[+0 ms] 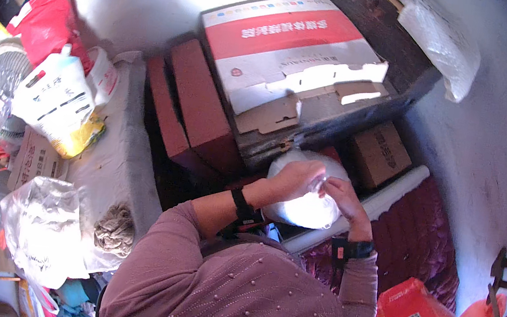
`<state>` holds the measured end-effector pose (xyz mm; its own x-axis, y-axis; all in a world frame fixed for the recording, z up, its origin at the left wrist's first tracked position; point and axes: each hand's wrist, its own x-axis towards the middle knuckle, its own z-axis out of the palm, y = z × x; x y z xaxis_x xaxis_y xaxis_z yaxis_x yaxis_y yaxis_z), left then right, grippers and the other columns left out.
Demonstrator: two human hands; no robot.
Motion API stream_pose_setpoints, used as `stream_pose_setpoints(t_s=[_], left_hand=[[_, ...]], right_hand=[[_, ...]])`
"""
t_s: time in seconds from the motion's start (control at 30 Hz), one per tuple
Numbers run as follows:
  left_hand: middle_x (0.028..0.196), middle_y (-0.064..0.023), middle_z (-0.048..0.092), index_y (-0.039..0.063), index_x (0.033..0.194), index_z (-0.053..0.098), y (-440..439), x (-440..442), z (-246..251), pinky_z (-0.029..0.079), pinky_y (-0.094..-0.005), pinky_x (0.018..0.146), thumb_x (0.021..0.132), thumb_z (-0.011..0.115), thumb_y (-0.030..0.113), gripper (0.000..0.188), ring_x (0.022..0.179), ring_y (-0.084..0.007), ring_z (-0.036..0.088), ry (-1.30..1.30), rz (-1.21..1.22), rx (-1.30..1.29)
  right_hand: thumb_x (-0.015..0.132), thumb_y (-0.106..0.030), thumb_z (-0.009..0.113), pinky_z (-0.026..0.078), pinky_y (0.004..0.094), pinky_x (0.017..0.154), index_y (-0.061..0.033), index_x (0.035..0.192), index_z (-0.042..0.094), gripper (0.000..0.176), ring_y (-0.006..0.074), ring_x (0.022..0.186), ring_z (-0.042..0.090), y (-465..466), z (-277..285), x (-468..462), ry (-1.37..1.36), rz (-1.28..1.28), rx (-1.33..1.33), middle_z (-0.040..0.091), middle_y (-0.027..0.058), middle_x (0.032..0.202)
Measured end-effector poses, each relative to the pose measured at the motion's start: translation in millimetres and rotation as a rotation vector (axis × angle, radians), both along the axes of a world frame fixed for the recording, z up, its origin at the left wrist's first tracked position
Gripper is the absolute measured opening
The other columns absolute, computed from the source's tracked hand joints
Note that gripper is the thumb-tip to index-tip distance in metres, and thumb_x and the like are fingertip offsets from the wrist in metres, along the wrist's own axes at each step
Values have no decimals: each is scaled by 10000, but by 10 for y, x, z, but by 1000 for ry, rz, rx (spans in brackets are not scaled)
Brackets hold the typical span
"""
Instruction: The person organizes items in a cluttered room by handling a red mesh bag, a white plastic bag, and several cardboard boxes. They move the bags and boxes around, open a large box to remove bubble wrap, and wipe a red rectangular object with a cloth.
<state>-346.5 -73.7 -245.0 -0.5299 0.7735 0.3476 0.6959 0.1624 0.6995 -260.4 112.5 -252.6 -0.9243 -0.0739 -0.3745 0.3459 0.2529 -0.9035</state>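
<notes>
A full, rounded white plastic bag (310,211) is in front of me, below the edge of a dark wooden chest or table (316,133). My left hand (299,177) grips its gathered neck from the left. On the other side, the fingers of my right hand (344,199) pinch the same twisted plastic. The two hands are close together over the top of the bag. Its contents cannot be made out. Each wrist wears a black band.
A torn-edged red and white carton (271,38) lies on the dark furniture, with red boxes (199,96) beside it. A brown carton (379,153) sits below, near a maroon quilt (424,233). Plastic bags (44,225) and a crumpled cloth (115,231) cover the left-hand surface. A red bag (414,315) stands lower right.
</notes>
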Motion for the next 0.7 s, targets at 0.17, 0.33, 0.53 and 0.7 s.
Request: stream_pose_setpoints(t_s=[0.17,0.33,0.53,0.7], left_hand=[[845,-132,582,56,827,549,132,56,24,499,-444,593,750,712,113,189,710,-367,609,161,137,118],[809,-109,537,89,796,591,92,66,134,442,-455,690,729,731,185,182,808,-329,551,378,117,-16],[775,-96,569,101,777,651,42,143,141,433,-460,712,805,691,237,145,820,-320,563,423,192,-194],[741,-130,614,70,763,655,-286,499,-186,464,-475,678,843,659,237,185,758,-356,596,277,77,-466]], right_hand=[[1024,-392,471,438,283,766,-27,922,679,432,139,813,576,-131,-177,-25,56,-238,-486,642,31,837],[989,-320,544,457,292,769,-9,962,674,338,136,857,582,-247,-302,-17,116,-486,-503,651,25,908],[963,-250,563,471,298,720,-22,912,693,267,117,818,592,-121,-401,-156,124,-567,-148,670,32,858],[954,-271,540,493,374,725,-34,898,701,291,228,789,635,115,-808,-296,297,-520,497,682,107,833]])
